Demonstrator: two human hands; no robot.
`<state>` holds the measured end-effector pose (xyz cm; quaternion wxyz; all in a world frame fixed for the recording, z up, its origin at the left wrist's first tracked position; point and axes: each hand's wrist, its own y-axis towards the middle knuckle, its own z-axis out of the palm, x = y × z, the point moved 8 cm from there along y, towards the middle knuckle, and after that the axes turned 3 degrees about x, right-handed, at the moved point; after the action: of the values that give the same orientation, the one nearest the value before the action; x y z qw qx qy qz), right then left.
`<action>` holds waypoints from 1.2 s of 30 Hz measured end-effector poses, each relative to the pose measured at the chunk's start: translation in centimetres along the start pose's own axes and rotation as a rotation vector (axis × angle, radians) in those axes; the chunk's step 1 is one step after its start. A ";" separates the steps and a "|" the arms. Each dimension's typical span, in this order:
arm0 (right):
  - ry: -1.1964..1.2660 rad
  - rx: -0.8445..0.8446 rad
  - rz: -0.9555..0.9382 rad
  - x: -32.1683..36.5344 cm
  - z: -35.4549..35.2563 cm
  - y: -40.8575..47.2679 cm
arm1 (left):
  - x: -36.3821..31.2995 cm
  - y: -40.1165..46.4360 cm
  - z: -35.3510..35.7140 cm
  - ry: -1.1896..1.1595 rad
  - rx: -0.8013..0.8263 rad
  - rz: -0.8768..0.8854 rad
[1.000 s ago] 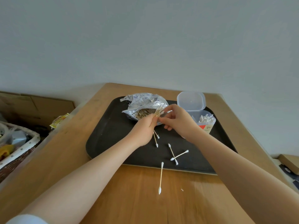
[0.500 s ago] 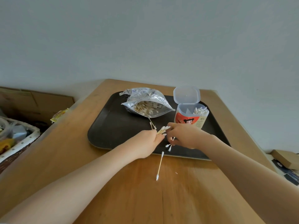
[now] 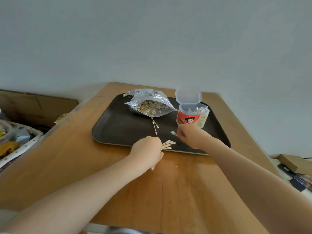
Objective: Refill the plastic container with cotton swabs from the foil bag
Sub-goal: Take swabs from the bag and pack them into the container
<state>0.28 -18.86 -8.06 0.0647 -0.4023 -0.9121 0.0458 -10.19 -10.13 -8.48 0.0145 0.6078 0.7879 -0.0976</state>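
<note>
Left hand (image 3: 147, 150) gripping a small bunch of swabs (image 3: 168, 144), tips pointing right toward the container (image 3: 192, 117). Right hand (image 3: 187, 135) pinching a couple of strays (image 3: 173, 133) just below the container, so nearer to it. Bag (image 3: 150, 105) left of it.

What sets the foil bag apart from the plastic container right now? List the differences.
The foil bag lies slumped on its side, while the plastic container stands upright. The bag is crinkled silver foil with its mouth gaping sideways; the container is rigid clear plastic with a red cartoon label and its lid flipped up. Swabs lie flat in the bag, but stand on end in the container. Both sit on the dark tray and hold cotton swabs.
</note>
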 end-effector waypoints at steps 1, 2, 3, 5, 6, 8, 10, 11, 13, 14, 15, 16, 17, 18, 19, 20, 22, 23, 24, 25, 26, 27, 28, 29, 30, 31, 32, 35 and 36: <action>0.092 -0.024 0.028 -0.4 -0.2 -0.1 | 0.2 0.0 -0.2 -0.024 -0.001 0.006; 0.178 -0.049 0.047 -0.6 -0.5 -0.3 | 0.4 0.1 -0.8 -0.079 -0.010 0.016; 0.248 -0.079 0.054 -0.6 -0.8 -0.4 | 0.8 0.3 -1.7 -0.153 -0.032 0.033; 0.350 -0.141 0.061 -0.5 -1.6 -0.2 | 1.9 0.9 -4.1 -0.304 -0.110 0.068; 0.391 -0.166 0.070 -0.4 -2.0 -0.2 | 2.5 1.2 -5.2 -0.366 -0.149 0.079; 0.451 -0.191 0.080 0.0 -2.7 0.4 | 3.9 2.3 -6.5 -0.469 -0.179 0.066; 0.476 -0.158 0.076 0.8 -2.8 1.3 | 5.5 3.7 -6.3 -0.673 -0.152 0.028; 0.471 -0.135 0.075 1.3 -2.8 1.7 | 6.2 4.3 -5.9 -0.829 -0.123 0.016; 0.453 -0.104 0.081 2.0 -2.5 2.7 | 7.1 5.4 -5.3 -1.100 -0.087 -0.005; 0.441 -0.092 0.089 2.3 -2.3 3.3 | 7.3 5.8 -5.1 -1.177 -0.086 -0.006; 0.420 -0.083 0.102 2.6 -2.0 3.9 | 7.5 6.3 -5.0 -1.227 -0.090 -0.004; 0.388 -0.077 0.121 2.8 -1.8 4.3 | 7.5 6.6 -4.9 -1.262 -0.095 -0.001; 0.354 -0.073 0.141 3.0 -1.6 4.9 | 7.5 6.9 -4.7 -1.297 -0.095 0.002; 0.320 -0.068 0.155 3.4 -1.5 5.8 | 7.6 7.5 -4.5 -1.348 -0.085 0.009; 0.293 -0.061 0.161 3.7 -1.4 6.3 | 7.6 7.9 -4.3 -1.418 -0.064 0.025; 0.278 -0.048 0.161 4.0 -1.2 6.7 | 7.4 8.1 -4.2 -1.498 -0.039 0.043; 0.266 -0.019 0.163 4.5 -0.6 7.6 | 7.4 8.6 -4.2 -1.603 -0.017 0.073; 0.245 -0.003 0.163 4.7 -0.2 8.0 | 7.6 8.8 -4.2 -1.613 -0.021 0.083; 0.210 0.013 0.162 4.8 0.1 8.4 | 7.7 9.0 -4.2 -1.613 -0.024 0.092; 0.167 0.040 0.165 4.9 0.5 8.8 | 7.9 9.1 -4.2 -1.613 -0.026 0.102; 0.121 0.075 0.167 4.9 0.8 9.1 | 7.9 9.2 -4.1 -1.619 -0.024 0.113; 0.080 0.109 0.168 4.9 1.0 9.2 | 8.0 9.3 -4.1 -1.625 -0.024 0.125; 0.050 0.140 0.163 4.8 1.1 9.2 | 7.9 9.3 -4.1 -1.627 -0.023 0.137; 0.028 0.171 0.155 4.9 1.1 9.0 | 7.9 9.4 -4.0 -1.623 -0.023 0.144; 0.005 0.198 0.138 4.9 1.1 8.8 | 7.8 9.4 -4.0 -1.619 -0.026 0.144; -0.014 0.218 0.117 5.0 1.1 8.5 | 7.8 9.4 -3.9 -1.616 -0.033 0.138; -0.016 0.219 0.101 5.0 1.1 8.2 | 7.7 9.5 -3.9 -1.609 -0.045 0.131; 0.167 0.085 0.086 4.7 0.3 7.5 | 7.7 9.5 -4.2 -1.549 -0.154 0.089; 0.283 0.041 0.075 4.5 -0.1 7.3 | 7.9 9.5 -4.4 -1.543 -0.207 0.057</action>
<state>2.60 -10.64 -8.63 0.1993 -0.4369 -0.8771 0.0098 -2.75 0.45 -6.61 0.6178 0.3837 0.5442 -0.4182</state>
